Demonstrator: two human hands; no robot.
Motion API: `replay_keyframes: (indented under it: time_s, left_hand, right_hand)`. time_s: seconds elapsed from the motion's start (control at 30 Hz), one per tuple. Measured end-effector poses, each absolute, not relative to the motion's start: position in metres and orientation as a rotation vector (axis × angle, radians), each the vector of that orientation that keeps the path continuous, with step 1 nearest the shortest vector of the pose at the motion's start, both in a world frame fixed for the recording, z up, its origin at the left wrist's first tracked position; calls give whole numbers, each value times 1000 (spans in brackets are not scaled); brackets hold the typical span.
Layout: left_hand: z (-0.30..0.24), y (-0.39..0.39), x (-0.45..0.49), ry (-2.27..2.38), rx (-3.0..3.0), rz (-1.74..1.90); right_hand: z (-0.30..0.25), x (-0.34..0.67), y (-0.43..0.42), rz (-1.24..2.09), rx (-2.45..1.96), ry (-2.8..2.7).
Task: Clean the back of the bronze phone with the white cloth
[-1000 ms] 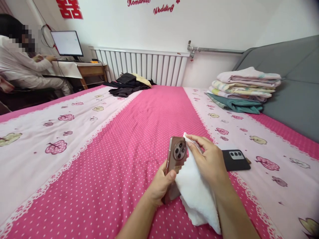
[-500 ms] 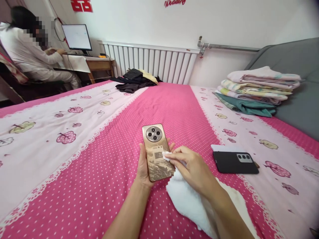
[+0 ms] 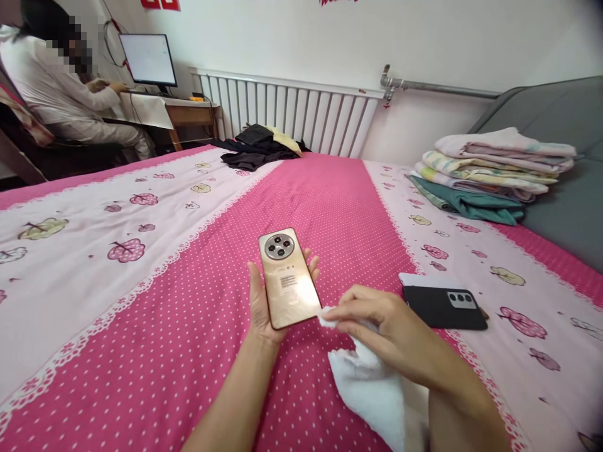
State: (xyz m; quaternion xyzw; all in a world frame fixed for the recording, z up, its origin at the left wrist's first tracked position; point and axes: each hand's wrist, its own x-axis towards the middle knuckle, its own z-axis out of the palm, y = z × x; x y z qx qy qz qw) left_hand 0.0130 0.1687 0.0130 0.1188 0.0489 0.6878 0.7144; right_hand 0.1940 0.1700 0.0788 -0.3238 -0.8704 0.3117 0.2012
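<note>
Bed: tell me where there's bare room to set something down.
Bare: the pink dotted strip between the gold phone and the dark clothes, and the printed pale band left of the left hand. Crowded: the right side, where the right hand, white cloth and black phone sit close, and by the headboard, under the folded stack.

A monitor [image 3: 148,58] stands on a desk [image 3: 194,115] near a white radiator [image 3: 292,113].

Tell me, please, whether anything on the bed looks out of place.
The dark clothes look untidy: they lie in a loose heap at the far edge of the bed, unlike the neatly folded stack by the headboard.
</note>
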Motion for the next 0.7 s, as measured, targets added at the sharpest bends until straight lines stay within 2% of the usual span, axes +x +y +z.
replay_keyframes:
  time_s: [0.33, 0.7]
  left_hand:
    - [8, 173, 15, 232, 155, 1479]
    - [12, 172, 21, 353, 74, 1493]
  right_hand:
    - [68, 178, 175, 706, -997, -2267]
    - [66, 167, 166, 704, -948, -2251]
